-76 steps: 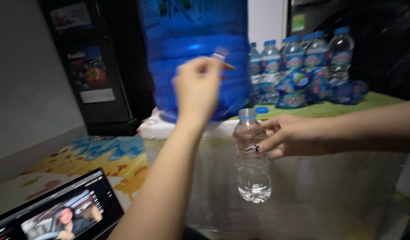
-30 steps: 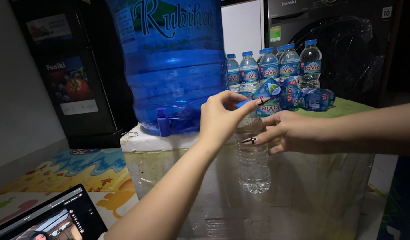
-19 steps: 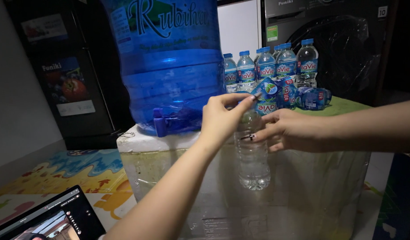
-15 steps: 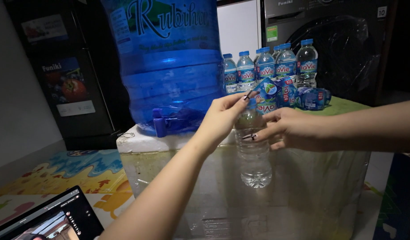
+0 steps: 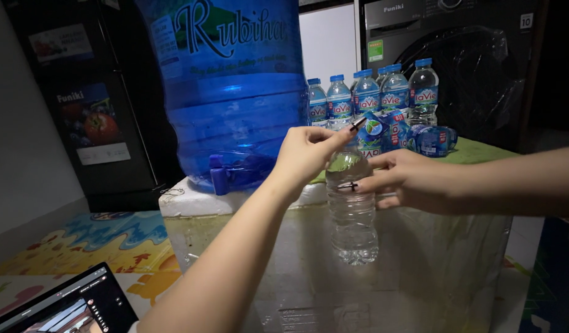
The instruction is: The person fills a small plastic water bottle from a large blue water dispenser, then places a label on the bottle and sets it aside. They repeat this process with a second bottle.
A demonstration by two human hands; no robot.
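Though seemingly empty, clear bottle (image 5: 353, 209) in right grip (image 5: 414, 182).

Held bottle (image 5: 353, 213) hangs before the box (image 5: 420, 271); jug (image 5: 232, 92) on it, left of the small bottles (image 5: 371, 95).

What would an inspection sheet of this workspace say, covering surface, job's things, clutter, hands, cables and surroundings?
Surface: white foam box under a green-topped table.
Job's things: clear plastic water bottle, held in mid-air.
Clutter: large blue water jug with tap; capped small bottles standing, more lying.
Hands: left hand pinches at the bottle's top; right hand grips its upper body.
Cables: nothing seen.
Surroundings: laptop screen, colourful floor mat, dark washing machine, dark cabinet.
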